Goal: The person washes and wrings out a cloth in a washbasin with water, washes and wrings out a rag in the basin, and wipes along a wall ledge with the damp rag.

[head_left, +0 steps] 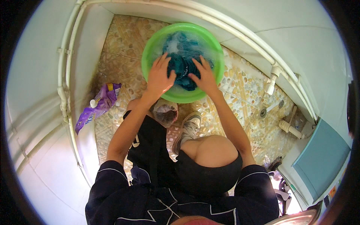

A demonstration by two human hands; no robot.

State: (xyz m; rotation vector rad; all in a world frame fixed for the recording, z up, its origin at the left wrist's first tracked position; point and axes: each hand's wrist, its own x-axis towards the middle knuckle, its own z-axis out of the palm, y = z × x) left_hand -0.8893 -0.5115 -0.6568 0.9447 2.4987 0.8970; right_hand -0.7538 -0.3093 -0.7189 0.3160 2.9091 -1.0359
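Note:
A round green plastic basin (185, 99) stands on the floor before me, holding cloudy, sudsy water. Dark teal cloth (184, 66) with some pale lettering lies bunched and wet inside it. My left hand (161, 76) reaches over the near left rim, fingers apart at the left edge of the cloth. From the near right side, my right hand (206, 78) reaches in with its fingers spread at the cloth's right part. Neither hand is closed around the fabric. How firmly the fingertips press on it cannot be told.
A purple detergent pouch (99, 104) with a white cap leans by the left wall. White pipes (242, 31) run along the walls, with a tap (271, 84) at right. A floor drain (263, 113) and drainpipe (291, 129) lie farther right. My shoe (191, 123) is near the basin.

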